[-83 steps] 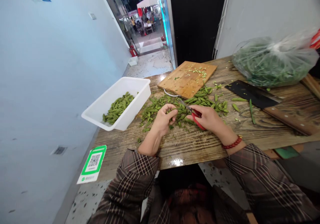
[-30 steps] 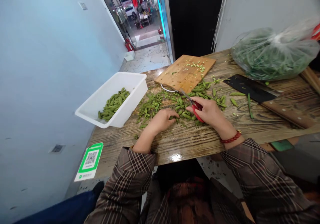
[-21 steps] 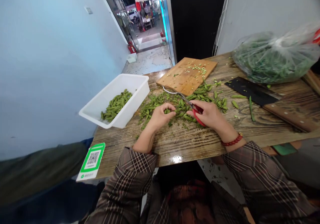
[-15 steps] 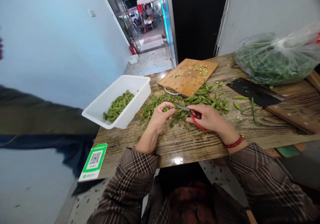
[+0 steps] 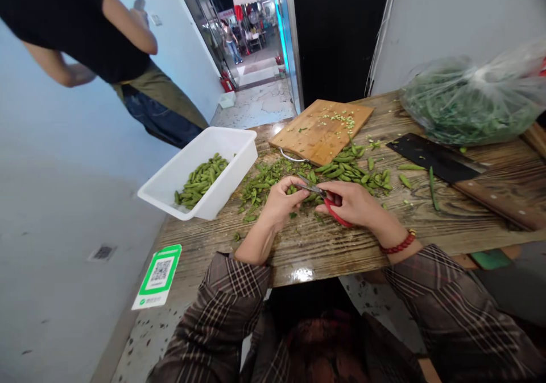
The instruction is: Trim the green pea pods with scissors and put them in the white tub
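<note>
Red-handled scissors (image 5: 336,212) are gripped in my right hand (image 5: 356,201), their blades slightly apart and pointing left to my left fingertips. My left hand (image 5: 281,201) pinches a green pod (image 5: 292,189), mostly hidden by the fingers, at the blade tips. Beyond both hands lies a heap of edamame pods (image 5: 345,169) on the wooden table (image 5: 324,252), with trimmed bits (image 5: 262,181) strewn to the left. A white plastic tub (image 5: 230,184) to the left holds more pods (image 5: 202,181).
A wooden cutting board (image 5: 311,130) with scraps lies behind the pods. To the right are a cleaver (image 5: 439,158) and a plastic bag of greens (image 5: 473,104). A green QR-code card (image 5: 158,275) is at the front-left corner. A person in black (image 5: 85,30) stands beyond the tub.
My left hand has shifted slightly right, closer to the scissor blades. The person at the left has moved from the near edge toward the doorway. The scissors stay in nearly the same place.
</note>
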A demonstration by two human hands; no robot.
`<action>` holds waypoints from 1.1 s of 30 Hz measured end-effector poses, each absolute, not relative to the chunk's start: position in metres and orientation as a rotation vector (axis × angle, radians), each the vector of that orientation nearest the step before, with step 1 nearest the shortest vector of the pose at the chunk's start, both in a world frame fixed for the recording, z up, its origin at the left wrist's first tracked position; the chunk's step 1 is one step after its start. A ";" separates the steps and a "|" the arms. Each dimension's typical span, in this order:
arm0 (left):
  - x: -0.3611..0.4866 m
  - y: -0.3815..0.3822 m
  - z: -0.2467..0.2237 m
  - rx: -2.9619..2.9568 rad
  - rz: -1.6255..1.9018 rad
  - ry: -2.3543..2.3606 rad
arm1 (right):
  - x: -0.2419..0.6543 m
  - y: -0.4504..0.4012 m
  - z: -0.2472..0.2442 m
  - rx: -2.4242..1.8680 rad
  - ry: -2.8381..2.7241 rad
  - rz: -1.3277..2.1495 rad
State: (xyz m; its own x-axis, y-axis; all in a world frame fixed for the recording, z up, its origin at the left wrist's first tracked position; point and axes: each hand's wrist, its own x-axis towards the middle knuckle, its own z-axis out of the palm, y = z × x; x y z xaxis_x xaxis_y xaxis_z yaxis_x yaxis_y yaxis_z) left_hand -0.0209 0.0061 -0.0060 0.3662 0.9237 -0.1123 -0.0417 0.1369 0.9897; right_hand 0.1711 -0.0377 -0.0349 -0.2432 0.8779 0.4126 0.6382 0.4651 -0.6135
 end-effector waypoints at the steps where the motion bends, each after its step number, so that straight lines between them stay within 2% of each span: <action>1: -0.021 0.006 -0.006 1.213 0.878 0.948 | 0.171 -0.038 -0.035 -1.257 -1.980 0.416; 23: -0.022 0.010 -0.010 1.306 0.887 1.007 | 0.172 -0.041 -0.034 -1.391 -2.048 0.265; 33: -0.025 0.013 -0.009 1.090 0.863 0.893 | 0.174 -0.036 -0.037 -1.376 -1.874 0.301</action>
State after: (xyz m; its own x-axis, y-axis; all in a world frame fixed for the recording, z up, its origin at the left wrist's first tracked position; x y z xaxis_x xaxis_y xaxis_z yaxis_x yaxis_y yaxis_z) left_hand -0.0252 0.0134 -0.0094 0.3892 0.9061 -0.1656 -0.1350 0.2340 0.9628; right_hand 0.1738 -0.0361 -0.0373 -0.1134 0.8886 0.4444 0.7050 0.3871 -0.5942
